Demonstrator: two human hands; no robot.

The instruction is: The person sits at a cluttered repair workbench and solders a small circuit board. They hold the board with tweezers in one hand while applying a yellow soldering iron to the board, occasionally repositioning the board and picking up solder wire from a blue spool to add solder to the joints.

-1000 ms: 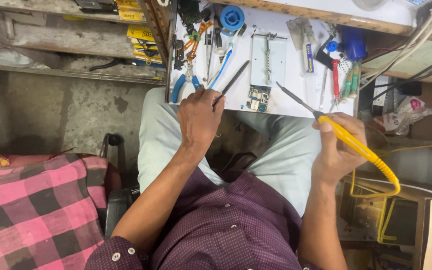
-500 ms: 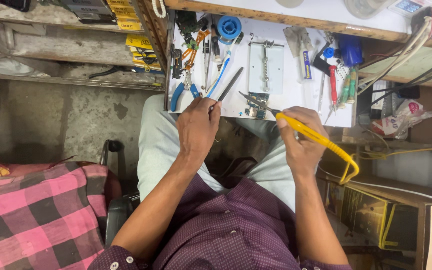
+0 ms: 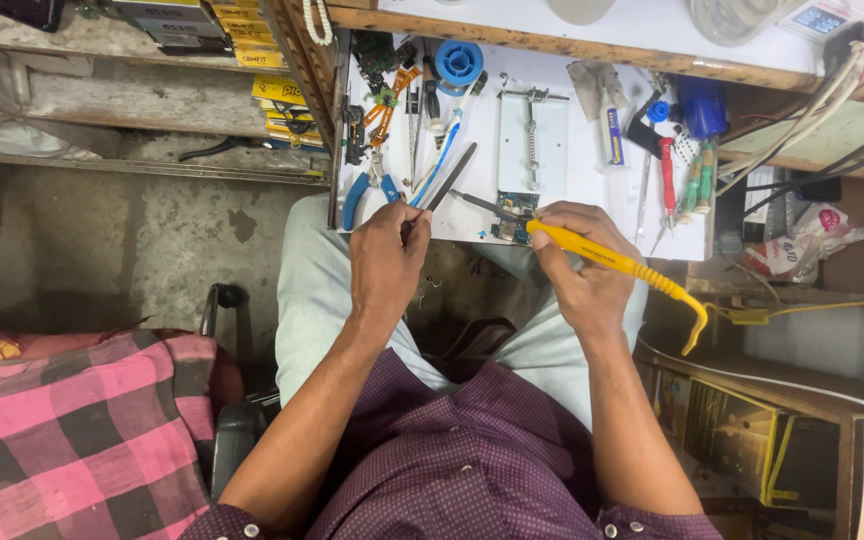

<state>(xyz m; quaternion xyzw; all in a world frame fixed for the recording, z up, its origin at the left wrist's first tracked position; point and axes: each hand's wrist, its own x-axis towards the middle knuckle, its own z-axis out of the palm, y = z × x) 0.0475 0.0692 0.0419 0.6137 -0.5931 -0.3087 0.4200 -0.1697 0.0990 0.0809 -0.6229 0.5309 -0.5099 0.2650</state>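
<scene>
White bench (image 3: 577, 195) crowded with tools sits above the person's knees, a pink checked cloth (image 3: 62, 430) at lower left. Right hand (image 3: 577, 265) is closed round a yellow soldering iron (image 3: 612, 262), its tip resting on a small circuit board (image 3: 515, 215) at the bench's near edge. Left hand (image 3: 389, 255) pinches dark tweezers (image 3: 449, 178) that angle up over the near edge, just left of the board. Blue pliers (image 3: 364, 192) lie by the bench's left edge.
</scene>
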